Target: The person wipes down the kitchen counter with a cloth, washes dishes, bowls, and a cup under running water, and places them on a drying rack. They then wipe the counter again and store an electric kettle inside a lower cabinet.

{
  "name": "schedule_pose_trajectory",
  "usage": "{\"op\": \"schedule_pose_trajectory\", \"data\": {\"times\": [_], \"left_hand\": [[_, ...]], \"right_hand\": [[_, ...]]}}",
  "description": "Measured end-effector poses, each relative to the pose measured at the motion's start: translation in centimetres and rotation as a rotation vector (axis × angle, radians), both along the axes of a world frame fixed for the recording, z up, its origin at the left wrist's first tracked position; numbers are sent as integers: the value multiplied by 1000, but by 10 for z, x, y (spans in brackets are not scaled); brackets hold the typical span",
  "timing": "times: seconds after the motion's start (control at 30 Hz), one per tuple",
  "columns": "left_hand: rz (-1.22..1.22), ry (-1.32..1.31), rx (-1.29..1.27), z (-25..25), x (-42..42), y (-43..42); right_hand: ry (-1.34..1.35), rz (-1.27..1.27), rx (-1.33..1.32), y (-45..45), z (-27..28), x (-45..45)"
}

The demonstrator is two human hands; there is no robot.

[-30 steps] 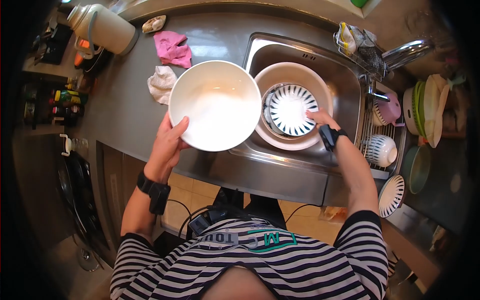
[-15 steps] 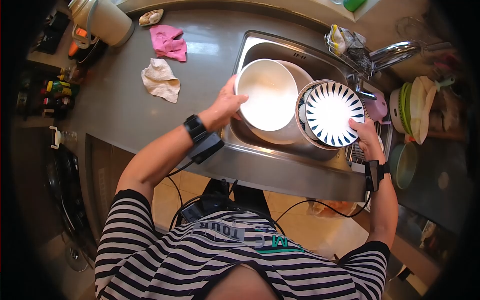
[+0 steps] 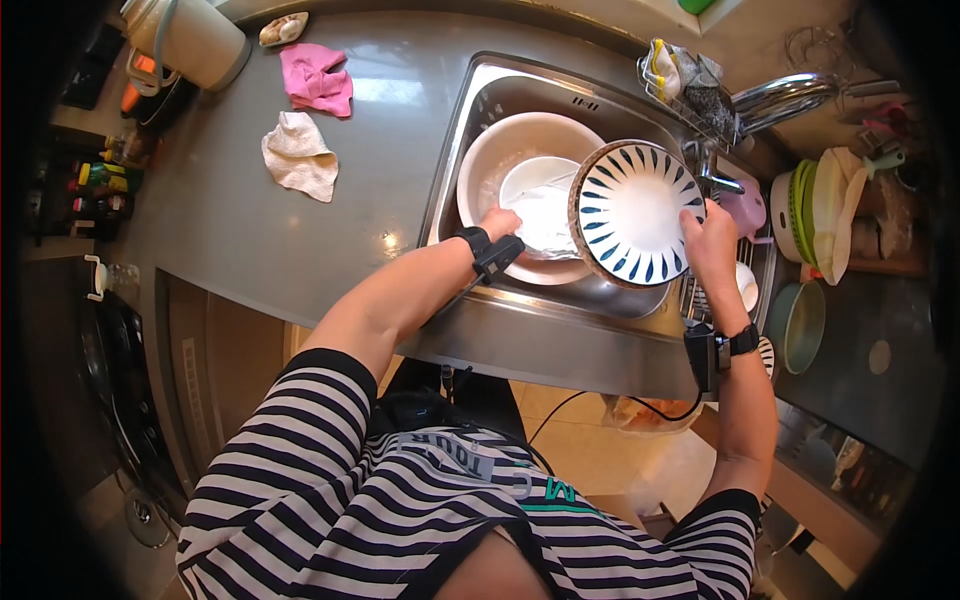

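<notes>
In the sink, a pale pink basin (image 3: 478,165) holds a white bowl (image 3: 540,172) that sits low inside it, with bright glare or water across its middle. My left hand (image 3: 501,222) reaches over the basin's near side and is closed at the bowl's edge, its fingertips partly hidden. Over the basin's right side, my right hand (image 3: 710,243) grips a stack of plates by the right rim, thumb on top. The top plate (image 3: 640,212) is white with dark blue petal marks; a brown-rimmed dish shows beneath it.
A chrome faucet (image 3: 785,103) and a rack of scrubbers (image 3: 682,80) stand behind the sink (image 3: 452,200). A pink cloth (image 3: 318,80) and a cream cloth (image 3: 300,157) lie on the left counter. A green bowl (image 3: 803,328) stands at right.
The white bowl has gone down into the basin, and my left hand has moved right and down with it. The plate stack has shifted slightly left and tilted.
</notes>
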State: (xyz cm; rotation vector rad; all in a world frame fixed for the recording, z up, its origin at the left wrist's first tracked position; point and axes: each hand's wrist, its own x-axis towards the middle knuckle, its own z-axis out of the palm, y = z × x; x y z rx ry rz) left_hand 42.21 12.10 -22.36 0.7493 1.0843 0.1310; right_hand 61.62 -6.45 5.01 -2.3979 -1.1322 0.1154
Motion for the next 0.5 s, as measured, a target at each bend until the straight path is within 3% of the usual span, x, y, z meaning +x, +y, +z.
{"op": "schedule_pose_trajectory", "data": {"times": [0.07,0.13,0.2,0.23,0.37,0.5], "left_hand": [[9,218,-67,26,4,5],[-31,-13,-224,29,-7,10],[-10,-208,-411,72,-20,11],[-142,-79,-523,58,-11,21],[-117,54,-817,63,-12,40],[-339,119,-204,104,-23,53]], "right_hand": [[-8,-28,49,3,7,-7],[-46,-66,42,1,17,-8],[-69,-79,71,-4,18,-4],[-76,-72,100,-9,16,4],[18,-136,137,-26,16,15],[66,-144,160,-35,12,13]]}}
